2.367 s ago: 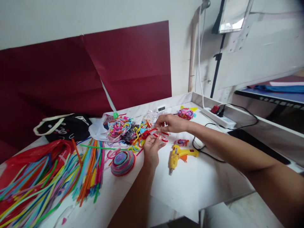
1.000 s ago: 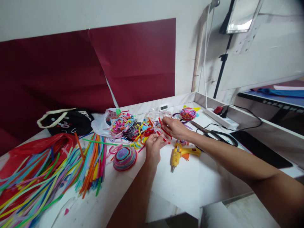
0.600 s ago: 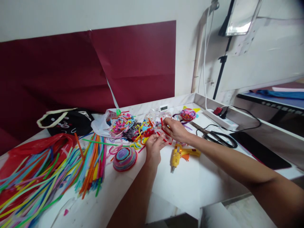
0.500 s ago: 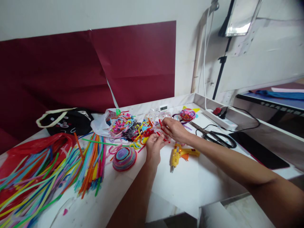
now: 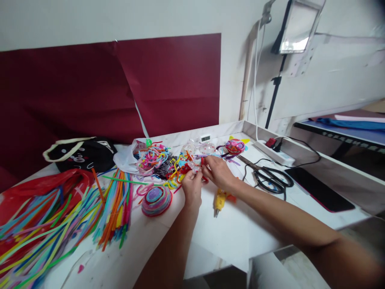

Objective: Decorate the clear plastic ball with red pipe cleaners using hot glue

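Observation:
Close together over the table, both my hands have their fingers closed. My left hand [image 5: 192, 186] pinches a small clear piece [image 5: 195, 165], whose exact kind I cannot make out. In the fingers of my right hand [image 5: 219, 172] is a red pipe cleaner [image 5: 202, 161], partly hidden by them. A yellow glue gun [image 5: 220, 200] lies below my right forearm, nozzle toward me. Left of my hands sits a dome of coiled, multicoloured pipe cleaners [image 5: 156, 200]. Behind them are a tangle of pipe cleaner scraps [image 5: 153, 157] and clear domes [image 5: 207, 148].
Bundled pipe cleaners [image 5: 116, 208] and a red bag [image 5: 75, 178] fill the left side. Black scissors [image 5: 272, 178], a black phone [image 5: 320, 188] and a power strip [image 5: 275, 153] lie right. At the back stand a small digital display [image 5: 205, 139] and a black pouch [image 5: 87, 156].
My view has shifted slightly. My right hand has come down and closer to my left fingers, and its forearm now covers more of the glue gun. The red pipe cleaner shows less.

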A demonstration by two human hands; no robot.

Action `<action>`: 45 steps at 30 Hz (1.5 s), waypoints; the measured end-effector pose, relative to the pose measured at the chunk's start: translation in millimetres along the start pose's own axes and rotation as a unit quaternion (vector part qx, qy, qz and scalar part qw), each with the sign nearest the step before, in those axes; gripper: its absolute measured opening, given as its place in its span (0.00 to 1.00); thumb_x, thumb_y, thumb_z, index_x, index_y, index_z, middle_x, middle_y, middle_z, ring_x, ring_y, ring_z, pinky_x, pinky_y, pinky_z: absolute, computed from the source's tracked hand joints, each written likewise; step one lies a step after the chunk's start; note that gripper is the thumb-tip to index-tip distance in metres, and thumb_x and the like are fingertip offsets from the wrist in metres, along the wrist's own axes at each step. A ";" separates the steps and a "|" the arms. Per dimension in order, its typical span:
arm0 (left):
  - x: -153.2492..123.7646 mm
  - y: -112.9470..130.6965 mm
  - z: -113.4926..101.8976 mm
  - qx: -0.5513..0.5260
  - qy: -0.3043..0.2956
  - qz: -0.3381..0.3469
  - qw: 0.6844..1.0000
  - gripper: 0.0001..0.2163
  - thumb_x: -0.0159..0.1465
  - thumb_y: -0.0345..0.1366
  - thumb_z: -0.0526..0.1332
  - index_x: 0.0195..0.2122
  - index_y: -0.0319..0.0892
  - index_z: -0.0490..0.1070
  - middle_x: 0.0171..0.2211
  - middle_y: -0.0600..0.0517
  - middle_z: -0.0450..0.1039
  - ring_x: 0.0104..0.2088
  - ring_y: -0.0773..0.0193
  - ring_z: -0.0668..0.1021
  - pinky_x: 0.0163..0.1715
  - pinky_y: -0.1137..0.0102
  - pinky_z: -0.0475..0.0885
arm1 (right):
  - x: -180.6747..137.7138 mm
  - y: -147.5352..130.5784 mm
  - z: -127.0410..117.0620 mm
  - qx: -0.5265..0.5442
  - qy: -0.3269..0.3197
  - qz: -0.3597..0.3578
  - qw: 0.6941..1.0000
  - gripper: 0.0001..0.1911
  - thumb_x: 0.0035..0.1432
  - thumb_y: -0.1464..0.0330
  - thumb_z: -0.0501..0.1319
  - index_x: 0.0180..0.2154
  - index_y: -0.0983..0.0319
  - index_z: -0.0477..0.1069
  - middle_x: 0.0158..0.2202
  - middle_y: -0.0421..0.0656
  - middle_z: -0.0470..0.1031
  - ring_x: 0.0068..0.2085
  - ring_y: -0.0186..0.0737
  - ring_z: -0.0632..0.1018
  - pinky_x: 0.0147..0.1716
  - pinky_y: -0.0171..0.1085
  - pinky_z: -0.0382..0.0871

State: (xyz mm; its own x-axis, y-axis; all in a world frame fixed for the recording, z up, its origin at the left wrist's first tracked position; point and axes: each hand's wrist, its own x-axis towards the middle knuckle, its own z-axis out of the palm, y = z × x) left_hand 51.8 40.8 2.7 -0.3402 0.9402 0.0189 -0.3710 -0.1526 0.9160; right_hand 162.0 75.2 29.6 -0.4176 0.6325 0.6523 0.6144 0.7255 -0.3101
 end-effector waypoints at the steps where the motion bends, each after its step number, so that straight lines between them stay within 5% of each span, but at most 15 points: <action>1: -0.4 -0.1 0.7 0.002 0.004 0.001 1.000 0.09 0.50 0.37 0.67 0.29 0.38 0.72 0.24 0.53 0.74 0.25 0.66 0.76 0.31 0.68 0.75 | -1.6 -1.1 1.2 -0.005 0.007 0.003 1.000 0.05 0.61 0.70 0.50 0.32 0.59 0.60 0.30 0.47 0.70 0.31 0.44 0.69 0.32 0.38 0.59; 29: -1.7 -2.7 -0.2 0.039 -0.007 0.021 0.999 0.11 0.52 0.39 0.65 0.32 0.37 0.73 0.25 0.52 0.75 0.24 0.67 0.75 0.25 0.72 0.73 | -18.8 -2.8 10.7 0.042 0.119 0.016 0.992 0.04 0.63 0.70 0.52 0.35 0.60 0.63 0.31 0.45 0.74 0.32 0.40 0.74 0.32 0.37 0.65; 45: 1.7 -5.2 -3.2 0.163 0.018 0.099 0.981 0.07 0.53 0.38 0.63 0.24 0.40 0.69 0.17 0.56 0.70 0.19 0.68 0.72 0.20 0.75 0.68 | -15.4 2.2 4.1 0.000 0.066 -0.020 0.998 0.08 0.62 0.73 0.54 0.32 0.62 0.70 0.32 0.47 0.75 0.33 0.41 0.74 0.33 0.36 0.67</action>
State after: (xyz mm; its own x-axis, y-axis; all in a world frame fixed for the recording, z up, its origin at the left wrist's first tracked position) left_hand 50.4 42.1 -3.3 -0.4098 0.8898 0.2009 0.0001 -0.2202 0.9755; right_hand 167.0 68.1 16.0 -0.3508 0.5616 0.7494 0.5988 0.7498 -0.2815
